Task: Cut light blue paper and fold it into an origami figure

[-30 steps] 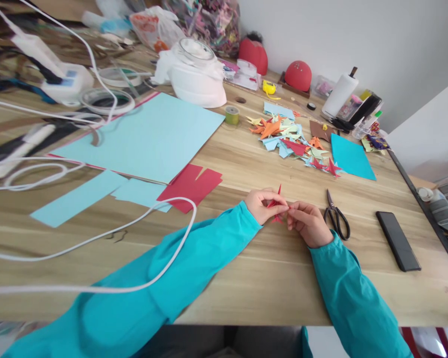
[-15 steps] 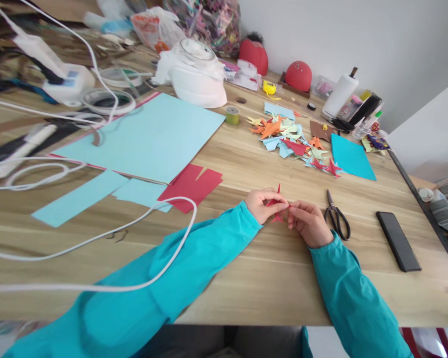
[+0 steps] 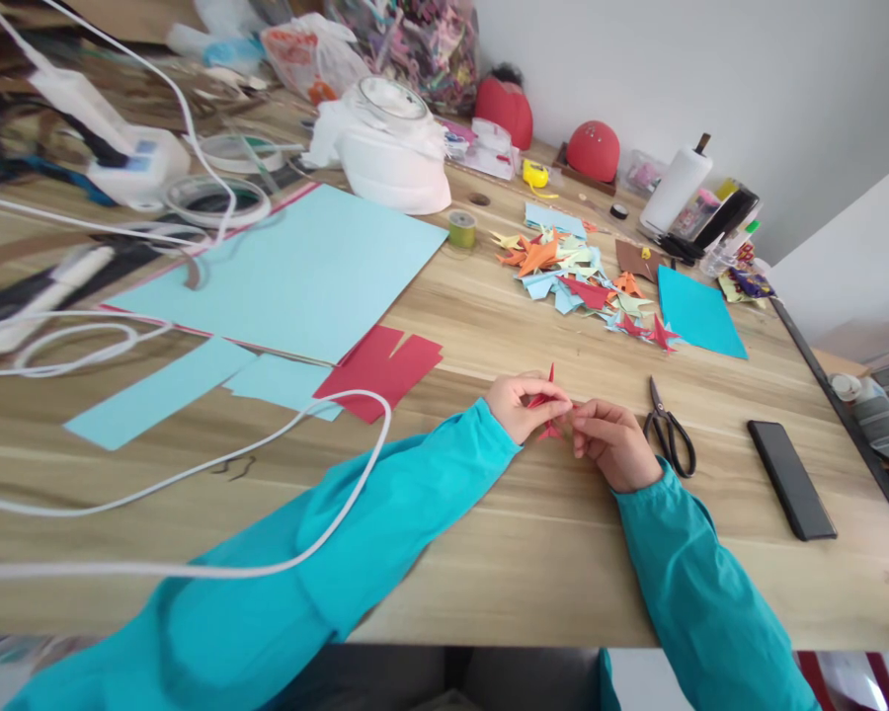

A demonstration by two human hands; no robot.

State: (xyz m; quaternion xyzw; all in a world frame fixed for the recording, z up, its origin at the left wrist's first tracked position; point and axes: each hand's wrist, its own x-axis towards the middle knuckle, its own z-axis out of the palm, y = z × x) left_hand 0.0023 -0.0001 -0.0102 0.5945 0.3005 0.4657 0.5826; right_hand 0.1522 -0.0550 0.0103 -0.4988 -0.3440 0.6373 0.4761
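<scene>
Both my hands meet at the middle of the wooden table (image 3: 533, 553) and pinch a small red folded paper piece (image 3: 547, 400). My left hand (image 3: 523, 407) grips its left side with closed fingers. My right hand (image 3: 613, 442) pinches its right end. One red point sticks up between the fingers and another shows below them. Both arms wear teal sleeves.
Black scissors (image 3: 668, 431) lie just right of my right hand, and a black phone (image 3: 791, 478) lies farther right. A heap of folded coloured paper shapes (image 3: 574, 278) sits beyond. Light blue sheets (image 3: 296, 272), red cut paper (image 3: 379, 369), a white cable (image 3: 193, 474) and clutter fill the left.
</scene>
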